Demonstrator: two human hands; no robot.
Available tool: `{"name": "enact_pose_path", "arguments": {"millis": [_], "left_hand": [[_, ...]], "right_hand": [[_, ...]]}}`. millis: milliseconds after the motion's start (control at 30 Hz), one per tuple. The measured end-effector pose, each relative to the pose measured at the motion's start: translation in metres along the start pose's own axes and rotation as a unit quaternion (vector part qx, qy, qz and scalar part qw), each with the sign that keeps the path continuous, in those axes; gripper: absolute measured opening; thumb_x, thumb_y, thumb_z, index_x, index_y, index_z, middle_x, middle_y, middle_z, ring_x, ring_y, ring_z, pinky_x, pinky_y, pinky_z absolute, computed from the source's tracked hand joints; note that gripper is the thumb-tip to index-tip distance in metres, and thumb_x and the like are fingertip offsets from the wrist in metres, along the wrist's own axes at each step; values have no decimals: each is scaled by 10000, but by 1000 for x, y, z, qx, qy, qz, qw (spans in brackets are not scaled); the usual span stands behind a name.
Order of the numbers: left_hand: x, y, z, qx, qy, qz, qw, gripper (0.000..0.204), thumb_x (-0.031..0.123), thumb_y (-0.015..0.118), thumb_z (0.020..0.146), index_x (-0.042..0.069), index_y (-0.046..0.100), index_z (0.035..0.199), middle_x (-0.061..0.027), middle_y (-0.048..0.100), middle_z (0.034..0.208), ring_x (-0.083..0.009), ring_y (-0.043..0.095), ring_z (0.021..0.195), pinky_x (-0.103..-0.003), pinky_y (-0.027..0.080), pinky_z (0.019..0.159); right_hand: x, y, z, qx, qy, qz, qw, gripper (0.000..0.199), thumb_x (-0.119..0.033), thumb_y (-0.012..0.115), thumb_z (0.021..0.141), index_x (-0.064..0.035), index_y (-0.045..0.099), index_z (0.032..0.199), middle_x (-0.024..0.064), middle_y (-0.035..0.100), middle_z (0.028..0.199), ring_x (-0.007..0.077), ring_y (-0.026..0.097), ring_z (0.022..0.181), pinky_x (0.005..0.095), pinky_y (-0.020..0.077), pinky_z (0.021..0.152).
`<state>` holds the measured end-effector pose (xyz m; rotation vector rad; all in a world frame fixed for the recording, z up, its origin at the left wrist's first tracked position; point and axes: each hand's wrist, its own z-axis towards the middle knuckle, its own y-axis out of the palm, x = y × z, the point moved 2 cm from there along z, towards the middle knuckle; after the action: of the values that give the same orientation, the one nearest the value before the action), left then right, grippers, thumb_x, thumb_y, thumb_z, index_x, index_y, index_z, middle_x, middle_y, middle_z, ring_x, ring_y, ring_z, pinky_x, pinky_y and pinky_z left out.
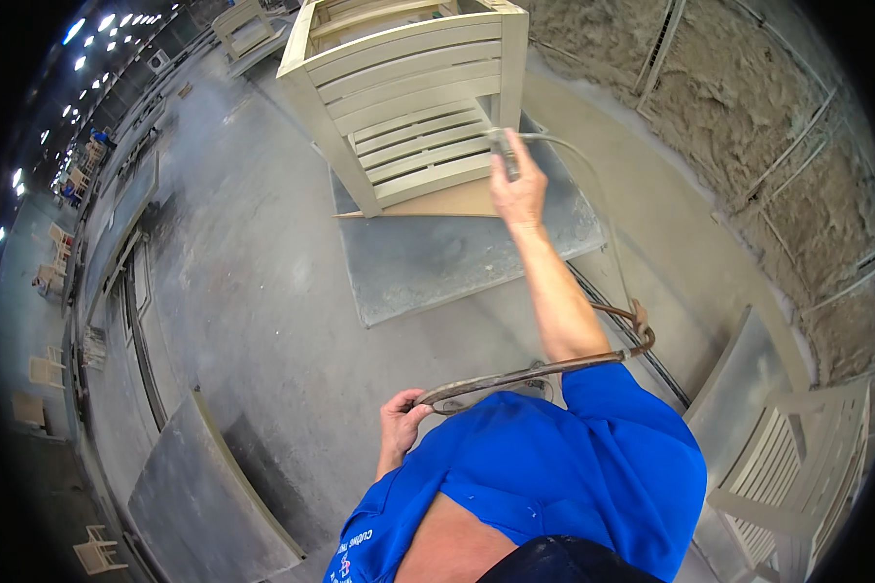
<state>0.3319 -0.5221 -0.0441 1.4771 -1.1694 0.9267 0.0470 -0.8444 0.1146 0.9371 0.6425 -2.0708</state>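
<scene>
My right hand (520, 189) reaches forward, closed round a small metal spray gun (505, 155), blurred by motion. A thin pale hose (593, 175) leads off it to the right. Just beyond the gun stands a cream slatted wooden chair (418, 83), its slatted back facing me. A thin brown board (442, 201) lies beneath it on a grey slab (447, 267). Close to my waist, my left hand (402, 423) is closed on the bent end of a long brown hose loop (515, 375), which crosses my front to beside my right elbow.
A rough, crusted wall (768, 126) runs along the right. Behind me at right, another slatted chair (797, 476) stands by a grey panel (744, 389). A grey slab (214, 496) lies at lower left, and a floor rail (141, 340) runs further left. Several chairs stand far left.
</scene>
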Motion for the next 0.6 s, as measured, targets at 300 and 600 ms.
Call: {"name": "enact_pose_path", "arguments": {"millis": [300,600], "left_hand": [[5,1,22,-7,-5,-1,1000,276,25,823,857,0,731,1116,-34,744,965,-109,669,869,-265,552,787],[5,-3,10,32,27,-12,999,293,-26,815,832,-10,726,1111,-45,746,977,-121,677,878,-271,559,801]], "right_hand": [[-9,-4,23,5,-12,-13,1000,517,-94,681,923,-99,598,1434,192,703,1281,319,692,1176,380,538,978],[-70,84,-23,-198,-51,130,970,507,-117,704,924,-152,615,1421,197,684,1307,325,671,1215,376,537,1006]]}}
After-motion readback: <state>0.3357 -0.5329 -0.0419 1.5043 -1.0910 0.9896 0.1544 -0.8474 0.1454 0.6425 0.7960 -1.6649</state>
